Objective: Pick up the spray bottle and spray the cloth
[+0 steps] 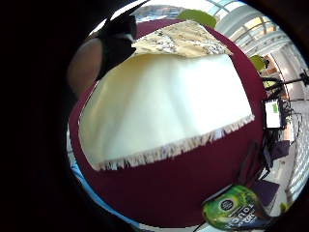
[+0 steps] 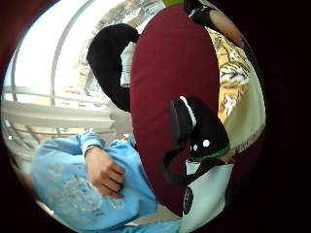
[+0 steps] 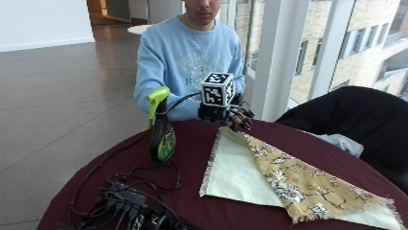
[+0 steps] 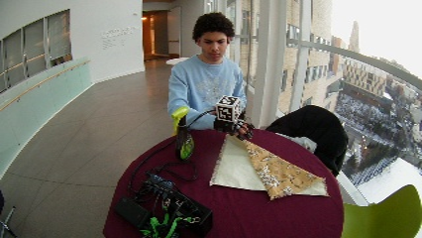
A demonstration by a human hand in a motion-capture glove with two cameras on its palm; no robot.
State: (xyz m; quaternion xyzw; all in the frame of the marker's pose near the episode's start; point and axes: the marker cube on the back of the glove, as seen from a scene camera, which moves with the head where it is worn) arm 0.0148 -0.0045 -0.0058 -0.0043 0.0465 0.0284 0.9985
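Observation:
A spray bottle (image 3: 162, 132) with a lime-green trigger head and a green label stands upright on the dark red table (image 3: 191, 158), to the left of the cloth. The cloth (image 3: 255, 177) is cream with fringed edges, and a yellow patterned part is folded over it. My gloved right hand (image 3: 231, 116) hovers over the cloth's corner nearest the person, to the right of the bottle and apart from it. Its fingers (image 2: 199, 131) hang loosely curled and hold nothing. From the palm, the cloth (image 1: 159, 111) fills most of the picture and the bottle (image 1: 231, 209) shows at the table's edge.
A black box with a tangle of cables (image 3: 127, 203) lies on the table's front left, with one cable running up toward the hand. A black chair (image 3: 344, 115) stands at the table's right. The person's bare left hand (image 2: 104, 172) rests against the blue sweater, off the table.

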